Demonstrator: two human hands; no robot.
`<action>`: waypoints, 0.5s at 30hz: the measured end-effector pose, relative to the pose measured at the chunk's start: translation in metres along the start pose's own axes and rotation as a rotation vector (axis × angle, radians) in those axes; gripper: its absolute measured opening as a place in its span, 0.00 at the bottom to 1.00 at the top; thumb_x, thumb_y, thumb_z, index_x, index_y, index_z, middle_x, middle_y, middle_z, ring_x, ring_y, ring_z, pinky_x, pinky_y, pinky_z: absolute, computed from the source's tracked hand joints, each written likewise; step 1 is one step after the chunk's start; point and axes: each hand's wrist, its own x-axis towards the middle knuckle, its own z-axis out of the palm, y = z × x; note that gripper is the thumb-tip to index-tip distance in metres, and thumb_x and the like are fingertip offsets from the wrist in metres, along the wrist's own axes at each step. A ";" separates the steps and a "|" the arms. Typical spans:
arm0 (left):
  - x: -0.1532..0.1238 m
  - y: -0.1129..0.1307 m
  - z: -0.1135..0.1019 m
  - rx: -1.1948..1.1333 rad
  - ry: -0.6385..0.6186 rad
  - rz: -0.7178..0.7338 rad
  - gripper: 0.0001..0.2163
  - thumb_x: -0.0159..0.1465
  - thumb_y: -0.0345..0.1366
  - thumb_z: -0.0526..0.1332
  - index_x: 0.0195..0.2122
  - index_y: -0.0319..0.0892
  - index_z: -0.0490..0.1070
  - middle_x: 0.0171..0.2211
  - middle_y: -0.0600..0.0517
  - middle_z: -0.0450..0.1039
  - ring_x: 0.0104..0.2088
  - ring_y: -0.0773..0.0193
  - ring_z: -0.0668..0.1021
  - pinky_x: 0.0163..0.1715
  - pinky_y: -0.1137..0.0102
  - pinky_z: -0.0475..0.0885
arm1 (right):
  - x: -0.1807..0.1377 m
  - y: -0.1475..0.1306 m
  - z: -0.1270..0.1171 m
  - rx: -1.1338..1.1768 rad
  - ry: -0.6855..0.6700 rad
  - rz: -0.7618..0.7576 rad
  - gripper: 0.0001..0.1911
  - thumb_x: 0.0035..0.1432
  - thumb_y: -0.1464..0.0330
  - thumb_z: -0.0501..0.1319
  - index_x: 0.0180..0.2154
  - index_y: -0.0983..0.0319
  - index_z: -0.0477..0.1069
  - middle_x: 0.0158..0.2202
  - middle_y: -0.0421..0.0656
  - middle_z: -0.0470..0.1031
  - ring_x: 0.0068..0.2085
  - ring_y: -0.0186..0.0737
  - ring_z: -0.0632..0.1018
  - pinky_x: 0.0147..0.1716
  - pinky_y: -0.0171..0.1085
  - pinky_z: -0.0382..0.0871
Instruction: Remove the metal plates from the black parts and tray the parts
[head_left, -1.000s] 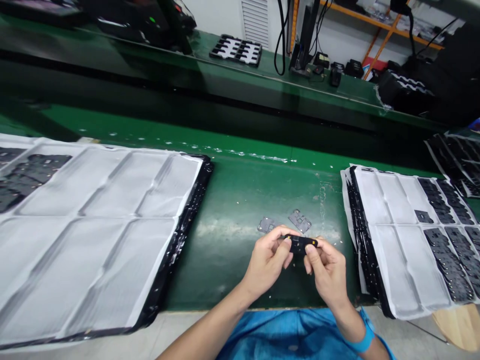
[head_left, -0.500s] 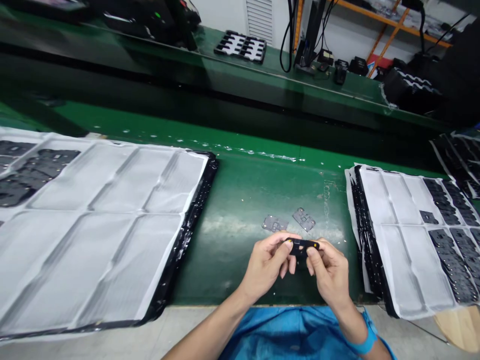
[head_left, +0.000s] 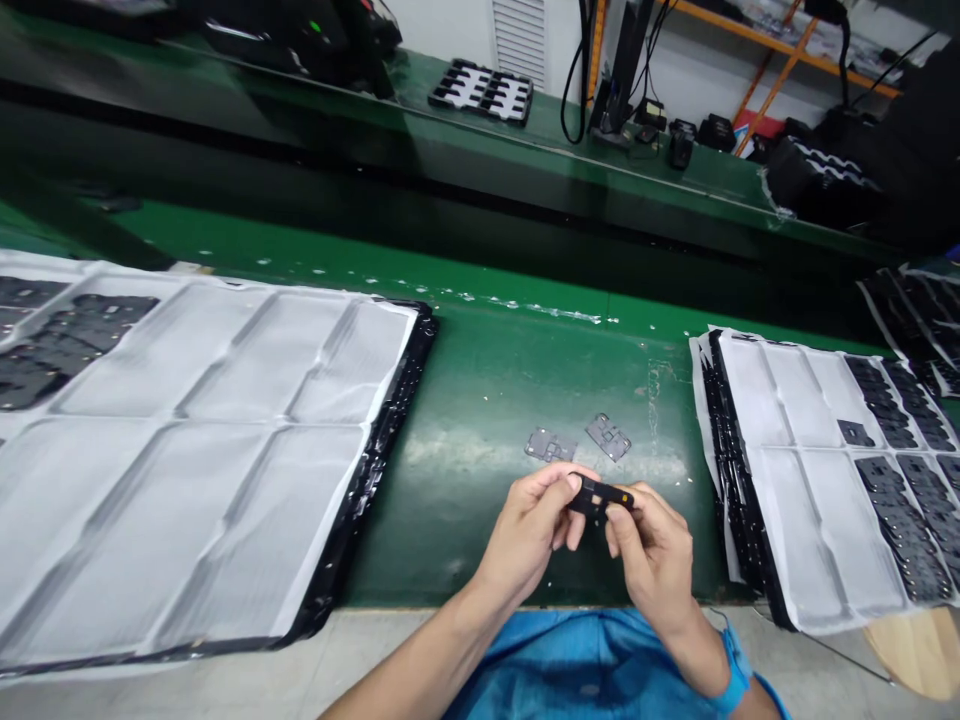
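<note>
Between both hands, above the green table near its front edge, a small flat black part (head_left: pixel 598 495) with cut-outs and a yellow spot is held tilted. My left hand (head_left: pixel 536 517) pinches its left end between thumb and fingers. On the other end, my right hand (head_left: pixel 651 535) grips with thumb and fingers closed. Just beyond the fingers lie two similar dark grey plates, a left plate (head_left: pixel 550 444) partly behind my left fingers and a right plate (head_left: pixel 608 437) lying at an angle.
A large white-lined tray (head_left: pixel 225 500) with dark parts at its far left covers the left side. On the right, a stack of white-lined trays (head_left: pixel 795 530) holds rows of black parts. A raised green shelf (head_left: pixel 555 150) runs along the back, bearing a slotted black-and-white tray (head_left: pixel 481 92).
The black part has tilted, its right end now lower and its face turned more toward me. Both hands have shifted slightly with it. The two plates lie where they were.
</note>
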 end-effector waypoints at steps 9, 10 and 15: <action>-0.012 -0.001 0.001 0.048 -0.027 0.023 0.19 0.67 0.46 0.65 0.48 0.33 0.75 0.17 0.55 0.74 0.16 0.68 0.73 0.17 0.75 0.66 | 0.005 0.001 -0.002 0.255 0.060 0.246 0.15 0.69 0.57 0.64 0.46 0.62 0.75 0.21 0.35 0.70 0.21 0.33 0.70 0.22 0.32 0.66; -0.012 -0.001 0.001 0.070 -0.032 0.030 0.19 0.67 0.46 0.64 0.48 0.33 0.74 0.17 0.55 0.74 0.16 0.68 0.72 0.17 0.75 0.66 | 0.005 0.001 -0.002 0.250 0.074 0.255 0.15 0.68 0.57 0.64 0.45 0.62 0.75 0.21 0.34 0.69 0.20 0.33 0.70 0.21 0.31 0.64; -0.014 0.004 0.005 0.142 -0.044 0.069 0.18 0.68 0.46 0.63 0.46 0.33 0.74 0.16 0.55 0.74 0.14 0.68 0.72 0.18 0.75 0.67 | 0.007 0.007 0.003 0.258 0.158 0.293 0.16 0.66 0.55 0.64 0.40 0.63 0.75 0.19 0.32 0.64 0.18 0.30 0.64 0.19 0.30 0.60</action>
